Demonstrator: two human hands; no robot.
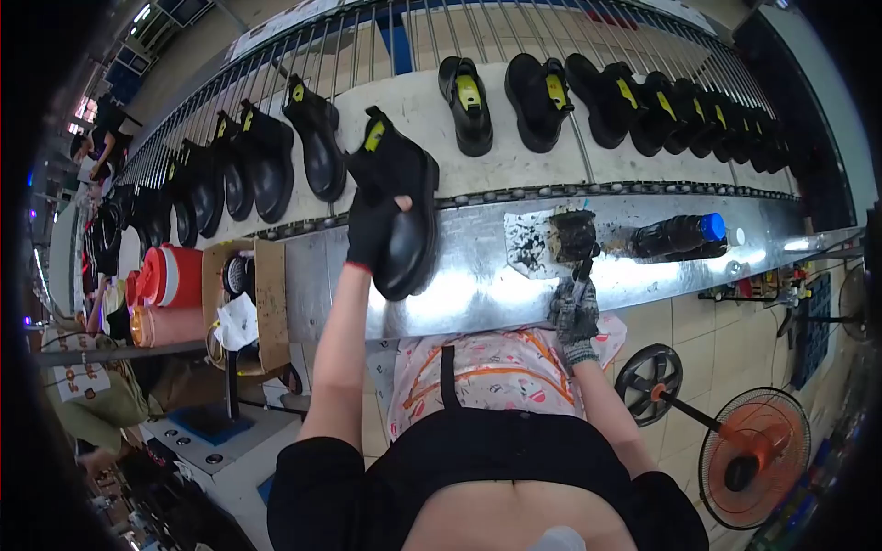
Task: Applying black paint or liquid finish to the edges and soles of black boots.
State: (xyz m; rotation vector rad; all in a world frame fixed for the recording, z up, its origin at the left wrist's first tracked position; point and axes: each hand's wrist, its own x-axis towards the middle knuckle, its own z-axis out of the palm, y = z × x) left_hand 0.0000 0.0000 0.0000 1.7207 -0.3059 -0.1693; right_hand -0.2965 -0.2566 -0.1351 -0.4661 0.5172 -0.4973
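1. Head view, centre of frame: left hand [370,230] in a black glove is wrapped around a black ankle boot [404,216], thumb pressed on the toe cap, fingers hidden behind the sole.
2. Boot sits half on the pale conveyor belt [514,138], half over the shiny metal surface [478,285]. Its long axis runs top to bottom of the frame, toe toward the person.
3. Right hand [575,312], in a stained grey knit glove, is pinched shut on a small brush [582,271] whose tip points up at a dark glue pot [574,234].
4. Boot lies to the left of the brush hand, well apart; left hand is the nearer, already on it.
5. Boot leather is smooth and glossy, sole thick. Pot rests on a smeared paper sheet [528,241]; a dark bottle [675,234] with a blue cap lies just right of it.
6. More black boots and sandals line the belt above.
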